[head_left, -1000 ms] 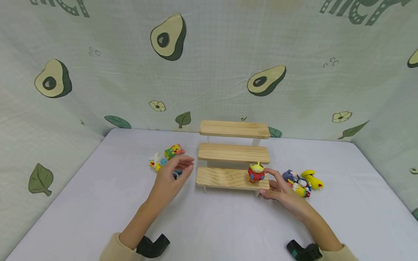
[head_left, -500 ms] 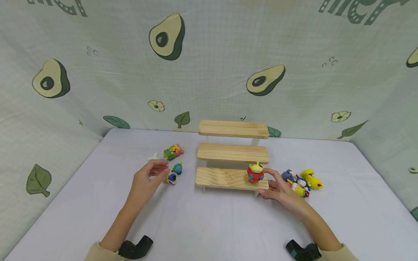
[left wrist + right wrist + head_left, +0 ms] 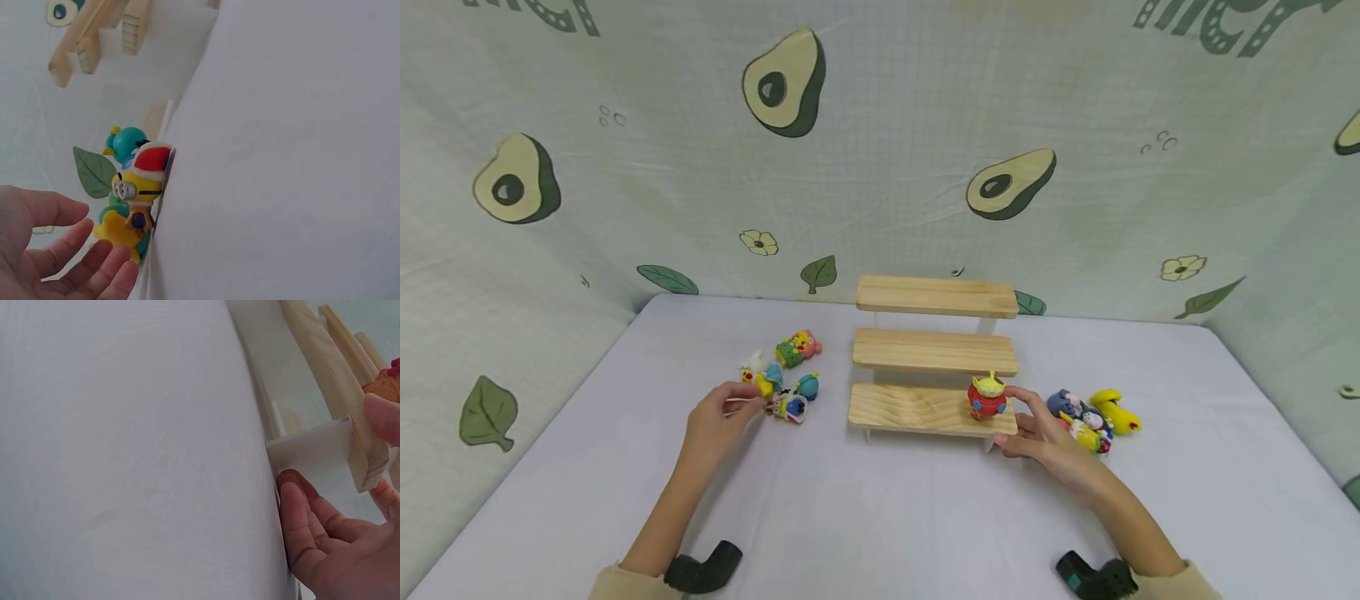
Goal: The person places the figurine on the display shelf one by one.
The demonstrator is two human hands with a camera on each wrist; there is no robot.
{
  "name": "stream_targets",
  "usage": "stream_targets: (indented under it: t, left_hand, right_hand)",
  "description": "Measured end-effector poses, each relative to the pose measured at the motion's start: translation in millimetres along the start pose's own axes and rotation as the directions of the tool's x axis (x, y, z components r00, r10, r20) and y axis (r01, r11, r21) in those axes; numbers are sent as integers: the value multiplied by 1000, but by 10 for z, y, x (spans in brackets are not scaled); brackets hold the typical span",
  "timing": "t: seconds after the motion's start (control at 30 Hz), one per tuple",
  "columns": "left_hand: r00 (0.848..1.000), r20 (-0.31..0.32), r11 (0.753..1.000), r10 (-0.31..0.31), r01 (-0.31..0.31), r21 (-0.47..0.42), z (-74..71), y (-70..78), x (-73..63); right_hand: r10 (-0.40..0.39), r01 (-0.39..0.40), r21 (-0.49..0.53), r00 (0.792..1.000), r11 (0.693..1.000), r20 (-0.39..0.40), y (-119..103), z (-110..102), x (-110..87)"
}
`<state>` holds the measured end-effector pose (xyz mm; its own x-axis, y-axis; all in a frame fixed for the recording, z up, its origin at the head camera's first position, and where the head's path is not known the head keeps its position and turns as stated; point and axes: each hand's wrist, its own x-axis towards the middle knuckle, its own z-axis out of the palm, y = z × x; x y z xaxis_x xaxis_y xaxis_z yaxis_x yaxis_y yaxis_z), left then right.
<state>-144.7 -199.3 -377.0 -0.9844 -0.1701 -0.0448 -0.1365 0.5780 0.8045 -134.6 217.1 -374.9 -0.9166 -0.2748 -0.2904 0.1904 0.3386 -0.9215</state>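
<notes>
My left hand (image 3: pixel 718 421) reaches over the left group of figurines, its fingers loosely bent. In the left wrist view a minion figurine (image 3: pixel 139 187) with goggles and a red-and-white hat lies just beyond the fingertips, with a gap between. Around it lie a turquoise figurine (image 3: pixel 808 386) and a yellow one (image 3: pixel 117 230). My right hand (image 3: pixel 1051 446) holds the right end of the bottom board of a three-tier wooden stand (image 3: pixel 910 408), thumb at the front corner, index finger farther back. Beside that finger a green three-eyed alien figurine (image 3: pixel 987 397) in red stands upright on the board.
Behind the left group lie a green figurine (image 3: pixel 789 353) and a pink-and-yellow one (image 3: pixel 807 342). Right of my right hand is another cluster, including a purple figurine (image 3: pixel 1064 403) and a yellow one (image 3: pixel 1117 412). A patterned cloth (image 3: pixel 895 125) hangs behind the white table (image 3: pixel 880 517).
My left hand has moved left from near the stand to the left group, uncovering the turquoise figurine. My right hand and the alien figurine have stayed in place.
</notes>
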Motion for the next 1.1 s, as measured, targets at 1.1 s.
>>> stream_targets:
  t: [1.1]
  left_hand:
    - [981, 195, 976, 24, -65, 210, 147, -125, 132]
  right_hand:
    - [34, -35, -15, 999, 999, -13, 1, -1, 8]
